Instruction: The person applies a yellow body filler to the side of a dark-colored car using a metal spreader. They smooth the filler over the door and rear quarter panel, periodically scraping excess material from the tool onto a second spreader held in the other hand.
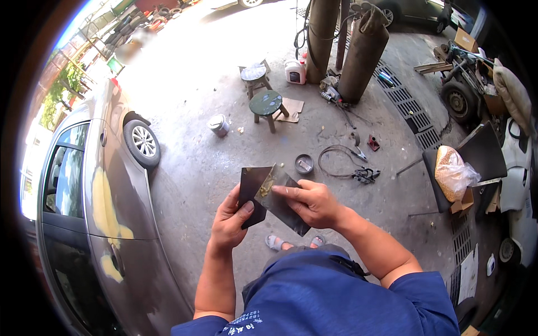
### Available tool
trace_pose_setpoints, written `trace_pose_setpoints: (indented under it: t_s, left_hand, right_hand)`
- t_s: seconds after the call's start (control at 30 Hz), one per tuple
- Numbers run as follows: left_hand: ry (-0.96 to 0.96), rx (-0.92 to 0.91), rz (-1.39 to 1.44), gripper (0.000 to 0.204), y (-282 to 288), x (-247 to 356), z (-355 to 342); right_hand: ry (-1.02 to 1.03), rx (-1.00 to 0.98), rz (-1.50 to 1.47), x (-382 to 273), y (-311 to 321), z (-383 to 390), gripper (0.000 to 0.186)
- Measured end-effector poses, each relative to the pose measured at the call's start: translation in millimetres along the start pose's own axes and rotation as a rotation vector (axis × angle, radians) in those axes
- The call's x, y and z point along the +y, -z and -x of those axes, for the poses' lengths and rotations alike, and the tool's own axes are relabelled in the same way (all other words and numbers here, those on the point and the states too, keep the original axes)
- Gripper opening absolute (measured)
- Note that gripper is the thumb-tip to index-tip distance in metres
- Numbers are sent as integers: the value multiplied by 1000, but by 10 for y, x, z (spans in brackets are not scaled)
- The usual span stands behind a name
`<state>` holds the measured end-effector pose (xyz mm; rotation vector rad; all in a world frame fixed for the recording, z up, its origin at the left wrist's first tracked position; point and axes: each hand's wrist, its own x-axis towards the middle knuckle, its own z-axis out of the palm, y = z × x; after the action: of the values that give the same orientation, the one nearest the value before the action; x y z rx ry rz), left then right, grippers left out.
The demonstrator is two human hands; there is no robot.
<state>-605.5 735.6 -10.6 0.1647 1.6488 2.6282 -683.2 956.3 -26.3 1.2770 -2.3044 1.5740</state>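
My left hand point(230, 218) grips a dark, thin flat blade point(252, 185) by its side, thumb across its face. My right hand point(311, 201) holds a second dark flat blade point(292, 219), index finger laid along its face. Yellowish paste point(267, 180) lies along the edge of the right blade, where it meets or overlaps the left one in front of me. To my left stands a bronze-grey car point(140, 241) with pale yellow patches point(106, 207) on its side. A small round tin point(304, 163) sits on the floor beyond my hands.
Two stools point(265, 102), a can point(218, 124) and tall cylinders point(364, 56) stand ahead. Cables point(342, 152) lie on the concrete floor. At right are a black chair point(479, 157) bearing a bag point(448, 173), a floor grate point(412, 112) and car parts point(459, 101).
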Motion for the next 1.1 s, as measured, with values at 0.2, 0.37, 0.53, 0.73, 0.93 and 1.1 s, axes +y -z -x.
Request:
trace_pose_setpoints:
  t_s: [0.2, 0.37, 0.53, 0.73, 0.93, 1.1]
  left_hand:
    - [167, 22, -237, 48, 107, 219, 76]
    - [594, -426, -1069, 44, -59, 253, 21]
    - [123, 162, 120, 52, 291, 16, 224]
    - [-68, 223, 236, 77, 163, -221, 196]
    - [-134, 384, 29, 87, 361, -157, 135]
    - [-148, 287, -182, 84, 934, -171, 243]
  right_hand:
    - [154, -102, 156, 41, 211, -215, 45]
    - [153, -26, 62, 116, 237, -362, 42]
    - [-45, -55, -170, 42, -32, -212, 39]
    - [-479, -236, -523, -270, -635, -170, 37]
    - [-607, -197, -820, -393, -847, -569, 36]
    - [-616, -113, -864, -428, -1204, -748, 37]
